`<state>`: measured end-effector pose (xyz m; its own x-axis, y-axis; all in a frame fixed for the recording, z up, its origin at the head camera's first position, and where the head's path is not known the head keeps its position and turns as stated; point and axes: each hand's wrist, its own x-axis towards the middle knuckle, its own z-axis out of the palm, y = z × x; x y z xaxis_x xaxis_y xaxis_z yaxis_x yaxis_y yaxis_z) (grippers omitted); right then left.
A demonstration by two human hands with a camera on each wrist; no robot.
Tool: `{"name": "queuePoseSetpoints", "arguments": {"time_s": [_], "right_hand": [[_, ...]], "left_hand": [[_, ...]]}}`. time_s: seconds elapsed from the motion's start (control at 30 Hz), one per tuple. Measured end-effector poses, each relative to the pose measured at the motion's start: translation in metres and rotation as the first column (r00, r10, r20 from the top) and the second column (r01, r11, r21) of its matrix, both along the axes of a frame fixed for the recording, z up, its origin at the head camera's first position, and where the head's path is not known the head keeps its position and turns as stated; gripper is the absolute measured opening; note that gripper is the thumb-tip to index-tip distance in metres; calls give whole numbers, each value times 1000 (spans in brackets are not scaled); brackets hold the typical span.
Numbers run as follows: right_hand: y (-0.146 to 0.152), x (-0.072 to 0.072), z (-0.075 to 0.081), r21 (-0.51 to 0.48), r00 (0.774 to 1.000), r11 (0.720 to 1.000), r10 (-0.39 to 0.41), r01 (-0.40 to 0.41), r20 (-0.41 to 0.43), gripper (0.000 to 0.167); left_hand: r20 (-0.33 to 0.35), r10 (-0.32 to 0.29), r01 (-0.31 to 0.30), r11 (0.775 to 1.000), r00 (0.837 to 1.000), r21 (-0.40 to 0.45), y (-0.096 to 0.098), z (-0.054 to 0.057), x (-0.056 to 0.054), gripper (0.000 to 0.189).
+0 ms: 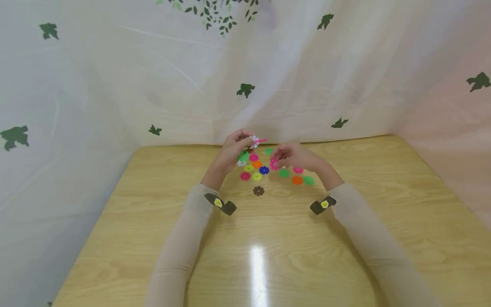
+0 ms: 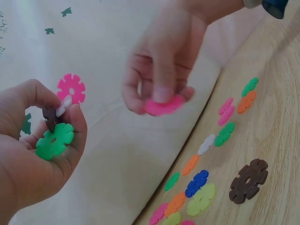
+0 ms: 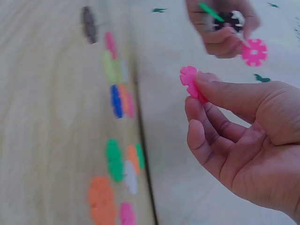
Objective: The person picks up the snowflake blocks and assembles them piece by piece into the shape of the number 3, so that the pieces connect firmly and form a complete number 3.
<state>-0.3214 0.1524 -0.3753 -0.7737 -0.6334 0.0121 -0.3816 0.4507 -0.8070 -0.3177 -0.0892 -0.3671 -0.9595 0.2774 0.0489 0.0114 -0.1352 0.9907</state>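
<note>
In my left hand (image 2: 42,150) I hold a small chain of notched plastic discs joined at their slots. It has a green disc (image 2: 55,141), a brown disc (image 2: 49,117), a white disc (image 2: 63,106) and a pink disc (image 2: 71,88) at the tip. My right hand (image 3: 243,140) pinches a single pink disc (image 3: 189,80) between thumb and fingers. Both hands are raised over the far part of the table, a short way apart, and the two pink discs do not touch.
Loose notched discs lie on the wooden table (image 1: 268,230) beneath the hands, among them a blue disc (image 1: 264,170) and an orange disc (image 1: 297,180). A brown disc (image 1: 258,191) lies nearest the body. Behind the table's far edge hangs a pale curtain (image 1: 184,94).
</note>
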Motion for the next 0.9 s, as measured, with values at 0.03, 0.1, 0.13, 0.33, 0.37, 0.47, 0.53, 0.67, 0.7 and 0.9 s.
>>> {"name": "queuePoseSetpoints", "arguments": {"time_s": [0.03, 0.1, 0.13, 0.33, 0.37, 0.47, 0.53, 0.67, 0.7, 0.9], "right_hand": [[1, 1, 4, -25, 999, 999, -33, 33, 8, 17], [2, 2, 11, -80, 996, 992, -93, 94, 19, 22], [2, 2, 14, -112, 992, 986, -123, 125, 24, 23], [-3, 4, 21, -331, 958, 900, -280, 284, 61, 23], [-4, 4, 21, -366, 954, 882, -291, 298, 76, 23], [-7, 5, 20, -450, 950, 838, -293, 308, 104, 20], [-9, 6, 19, -494, 949, 811, -286, 313, 131, 17], [-13, 6, 17, -554, 946, 767, -273, 323, 174, 14], [-13, 6, 17, -563, 946, 760, -270, 325, 181, 13], [-15, 7, 16, -579, 943, 745, -256, 332, 211, 12]], "left_hand": [[-2, -2, 2, 1000, 1000, 0, 0, 0, 0, 5], [4, 2, -2, 1000, 1000, 3, 1, -1, 0, 5], [8, 6, -6, 1000, 1000, 7, 1, -1, 0, 5], [27, 25, -26, 1000, 999, 15, 0, -1, 0, 6], [28, 27, -28, 1000, 999, 11, 0, -1, 0, 6], [23, 31, -31, 1000, 999, 3, 0, -1, 0, 6], [19, 33, -33, 999, 999, -2, 0, 0, 0, 6], [11, 32, -32, 999, 999, -4, 0, -1, 0, 6], [10, 31, -31, 1000, 999, -5, 0, -1, 0, 6], [3, 25, -25, 1000, 1000, -15, 0, -1, 1, 7]]}}
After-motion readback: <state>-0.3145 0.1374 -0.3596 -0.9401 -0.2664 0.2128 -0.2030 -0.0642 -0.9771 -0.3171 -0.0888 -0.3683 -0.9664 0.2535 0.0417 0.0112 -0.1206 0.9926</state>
